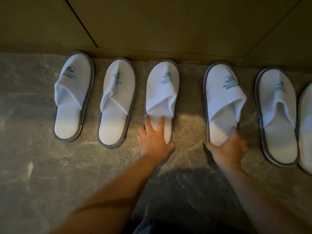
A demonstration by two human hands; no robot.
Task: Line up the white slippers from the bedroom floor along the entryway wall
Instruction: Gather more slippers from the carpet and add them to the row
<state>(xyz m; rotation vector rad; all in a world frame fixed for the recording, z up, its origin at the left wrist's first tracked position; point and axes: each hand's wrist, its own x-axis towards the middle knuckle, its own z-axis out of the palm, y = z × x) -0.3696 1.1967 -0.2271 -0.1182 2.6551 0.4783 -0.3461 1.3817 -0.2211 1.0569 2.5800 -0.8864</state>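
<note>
Several white slippers with grey soles and a green logo stand side by side, toes against the wall [152, 22]. My left hand [154, 142] lies on the heel of the third slipper [162, 88], fingers stretched flat on its insole and thumb beside the heel's right edge. My right hand [229, 149] holds the heel of the fourth slipper [222, 95], thumb at the heel's left edge and fingers curled over its right side. This slipper leans a little to the left. There is a wider gap between the third and fourth slippers than between the others.
Two slippers [74, 98] [118, 102] stand to the left, and one more [276, 115] to the right. Another slipper [306, 124] is cut off at the right edge. The dark marbled floor [50, 166] runs toward me.
</note>
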